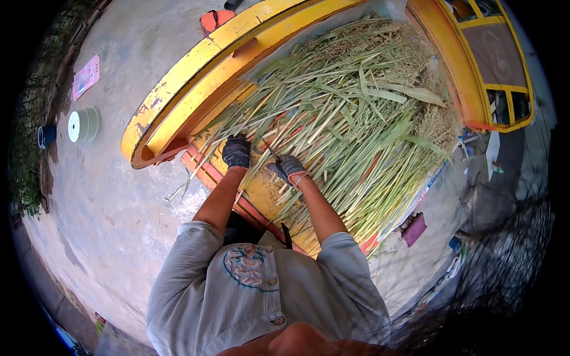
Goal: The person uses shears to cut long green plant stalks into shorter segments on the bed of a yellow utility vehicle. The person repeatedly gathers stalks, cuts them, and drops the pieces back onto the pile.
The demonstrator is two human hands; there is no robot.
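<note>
A heap of cut green stalks [332,127], with long leaves and feathery seed heads at the far right, lies in a yellow metal truck bed [261,188]. My left hand [236,152], in a dark grey knit glove, is closed at the cut ends of a few stalks on the heap's left side. To its right, my right hand [289,168], gloved the same way, is closed around a knife. The knife's thin dark blade [271,151] points up and left toward the stalks; the handle is hidden in my palm.
Yellow side walls [160,101] rise left and right of the heap. On the concrete floor stand a pale green bucket [85,124] and a dark blue pot [46,136]. A pink sheet [86,76] lies beyond them, an orange object [216,21] farther off, and a purple block [414,229] at right.
</note>
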